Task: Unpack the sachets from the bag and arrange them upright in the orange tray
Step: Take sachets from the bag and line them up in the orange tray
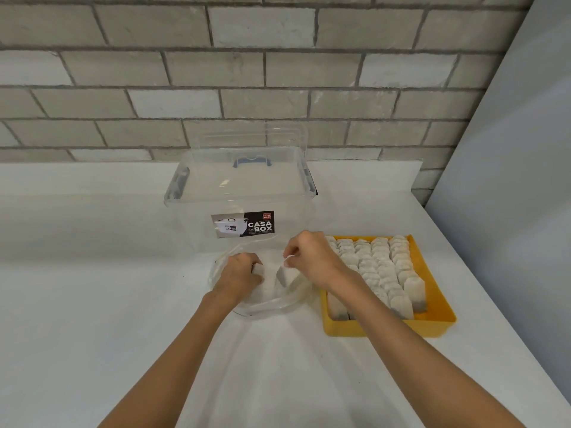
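On the white table [92,304], the left hand [239,274] reaches into the clear plastic bag [272,304], its fingers [251,265] closed around a sachet [259,270]. Just right of them, the right hand [312,256] pinches what seems to be the bag's upper edge. Beyond both sets of fingers stands a transparent Casa Box container [241,196]. Right of the right fingers, the orange tray [438,307] holds rows of upright sachets [380,267].
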A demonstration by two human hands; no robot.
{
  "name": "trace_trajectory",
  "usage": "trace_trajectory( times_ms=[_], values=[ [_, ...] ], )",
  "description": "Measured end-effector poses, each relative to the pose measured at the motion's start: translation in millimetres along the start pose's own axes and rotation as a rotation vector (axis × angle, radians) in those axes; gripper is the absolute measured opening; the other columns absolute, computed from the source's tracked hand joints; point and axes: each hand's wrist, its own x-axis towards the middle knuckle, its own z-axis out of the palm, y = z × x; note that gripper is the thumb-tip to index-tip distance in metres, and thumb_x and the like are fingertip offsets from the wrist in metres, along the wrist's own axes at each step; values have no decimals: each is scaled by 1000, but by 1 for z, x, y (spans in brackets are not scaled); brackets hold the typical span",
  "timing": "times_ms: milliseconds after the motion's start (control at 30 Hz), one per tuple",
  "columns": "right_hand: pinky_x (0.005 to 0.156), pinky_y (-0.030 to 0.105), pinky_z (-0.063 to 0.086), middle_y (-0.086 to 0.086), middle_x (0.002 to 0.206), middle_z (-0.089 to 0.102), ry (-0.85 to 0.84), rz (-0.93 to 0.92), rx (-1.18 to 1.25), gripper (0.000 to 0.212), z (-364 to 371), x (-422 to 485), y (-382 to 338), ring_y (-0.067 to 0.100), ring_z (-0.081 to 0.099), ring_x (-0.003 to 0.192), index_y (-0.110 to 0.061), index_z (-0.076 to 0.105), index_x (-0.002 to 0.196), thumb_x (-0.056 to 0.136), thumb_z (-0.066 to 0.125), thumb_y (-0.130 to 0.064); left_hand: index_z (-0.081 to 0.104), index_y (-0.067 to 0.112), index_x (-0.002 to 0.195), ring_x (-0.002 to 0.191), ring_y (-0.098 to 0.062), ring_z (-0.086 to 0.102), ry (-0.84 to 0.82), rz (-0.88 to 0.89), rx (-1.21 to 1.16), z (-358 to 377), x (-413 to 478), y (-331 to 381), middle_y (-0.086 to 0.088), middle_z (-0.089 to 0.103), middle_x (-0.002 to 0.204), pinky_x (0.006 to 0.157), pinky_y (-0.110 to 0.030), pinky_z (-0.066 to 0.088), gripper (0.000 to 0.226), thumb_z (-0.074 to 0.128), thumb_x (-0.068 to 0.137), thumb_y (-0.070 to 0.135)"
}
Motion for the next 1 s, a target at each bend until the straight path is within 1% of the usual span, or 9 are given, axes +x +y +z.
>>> trace_trajectory(
  times_ms=[100, 167, 267, 467, 600, 767, 833, 933, 1000],
  values=[
    [71, 16, 45, 8, 89, 72, 30, -9, 53, 10, -23, -14, 1, 15, 63, 85, -4, 75, 86, 84, 65, -2, 68, 11, 94, 82, -15, 50, 30, 45, -32, -9, -11, 11, 1, 59, 84, 54, -15, 32, 12, 65, 82, 9],
    [75, 23, 50, 1, 85, 72, 31, -41, 58, 9, -37, -24, 2, 12, 64, 83, -12, 74, 84, 84, 66, -8, 67, 16, 86, 81, -16, 56, 53, 62, -82, -17, -17, 17, 2, 64, 84, 56, -11, 35, 7, 67, 80, 13],
    [77, 31, 50, -9, 80, 68, 69, -53, 12, 7, -57, -38, 8, 9, 62, 82, -26, 71, 82, 84, 68, -20, 66, 19, 78, 78, -14, 64, 60, 71, -234, -29, -26, 27, 2, 71, 76, 61, -18, 42, 6, 71, 80, 22],
    [57, 24, 53, 0, 74, 67, 113, -25, 54, 9, -101, -66, 25, 12, 66, 58, -21, 71, 86, 87, 66, -13, 70, 13, 85, 65, -5, 50, -2, 125, -630, -30, -37, 61, 5, 61, 75, 62, -19, 36, 13, 72, 83, 26],
    [57, 17, 53, -4, 71, 67, 132, 14, -46, 15, -127, -80, 45, 5, 63, 58, -20, 72, 90, 87, 65, -7, 68, 11, 87, 60, -2, 48, -80, 144, -667, -18, -41, 77, 3, 59, 76, 60, -20, 37, 13, 72, 84, 23],
    [55, 2, 39, -15, 71, 60, 92, 100, -199, 10, -148, -100, 76, -13, 56, 61, -18, 72, 86, 87, 66, -9, 69, 13, 86, 60, 1, 52, -149, 163, -654, -5, -47, 85, 4, 63, 79, 64, -20, 39, 11, 72, 83, 24],
    [57, 6, 38, -13, 75, 60, 36, 154, -255, 11, -147, -103, 88, -7, 54, 61, -16, 71, 86, 87, 64, -8, 69, 14, 86, 61, 0, 52, -156, 168, -645, -2, -49, 85, 4, 63, 80, 64, -20, 39, 12, 72, 83, 25],
    [70, 27, 50, -4, 90, 65, -44, 233, -366, 17, -135, -101, 108, 9, 59, 81, -25, 67, 78, 86, 63, -11, 69, 15, 86, 60, 0, 52, -169, 168, -639, 0, -52, 86, 5, 64, 81, 65, -21, 40, 12, 72, 83, 26],
    [70, 32, 49, -1, 98, 62, -71, 273, -465, 14, -125, -100, 114, 19, 60, 91, -24, 68, 83, 87, 61, -13, 69, 15, 86, 60, -1, 52, -178, 165, -640, 0, -53, 86, 5, 64, 82, 64, -22, 39, 11, 72, 83, 26]
  ],
)
